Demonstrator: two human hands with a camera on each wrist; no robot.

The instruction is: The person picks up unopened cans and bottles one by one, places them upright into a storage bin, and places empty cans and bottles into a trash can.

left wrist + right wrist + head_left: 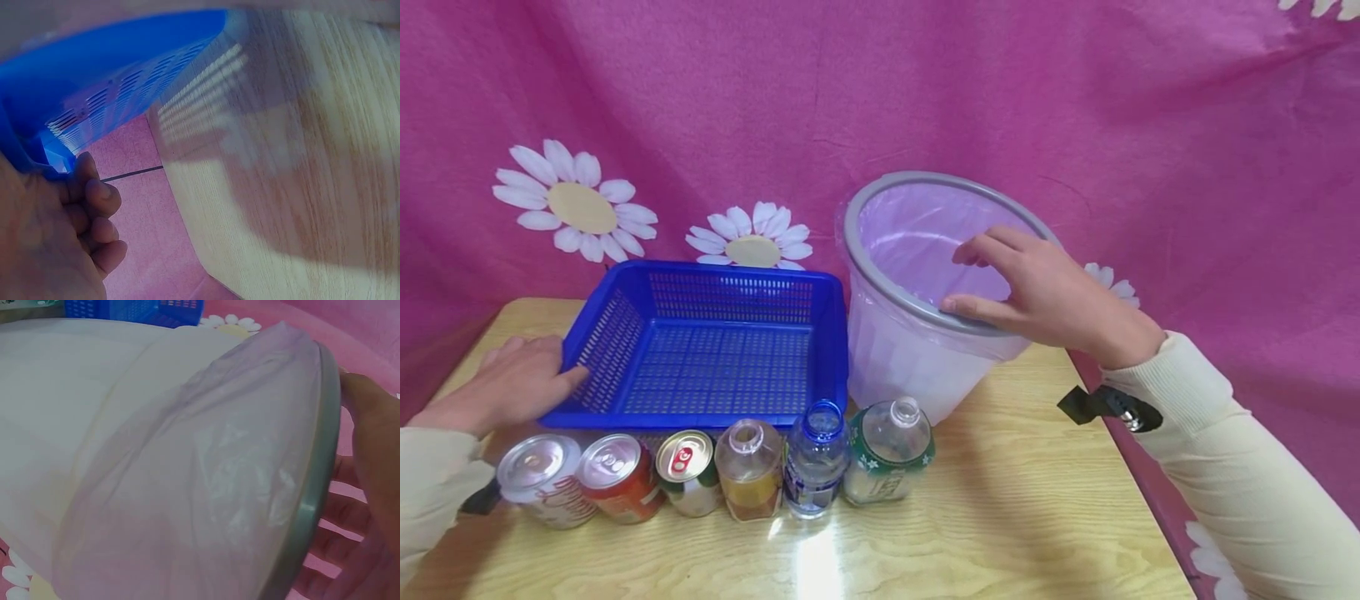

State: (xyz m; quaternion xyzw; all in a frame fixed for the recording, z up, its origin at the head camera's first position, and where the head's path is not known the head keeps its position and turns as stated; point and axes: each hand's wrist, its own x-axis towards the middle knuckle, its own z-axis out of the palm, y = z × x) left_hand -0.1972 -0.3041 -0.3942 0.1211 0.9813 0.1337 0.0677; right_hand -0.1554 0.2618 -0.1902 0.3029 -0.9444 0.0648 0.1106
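Note:
My left hand (523,383) grips the left rim of a blue plastic basket (700,421), thumb over the edge; in the left wrist view its curled fingers (103,197) show under the rim. The basket has slotted walls and nothing inside. Over the near right rim of a white trash bin (910,375) is my right hand (1037,283), fingers loosely bent above the opening and thumb right at the grey rim. A thin translucent bag (206,462) lines the bin and folds down over its outside. In the right wrist view the spread fingers (344,512) show behind the rim.
In front of the basket stand a white can (546,483), an orange can (621,479) and a green-and-white can (688,475). Beside them are a bottle with amber liquid (751,483), a clear bottle with a blue neck (816,467) and a green-labelled bottle (887,458). Behind hangs a pink cloth (1000,100).

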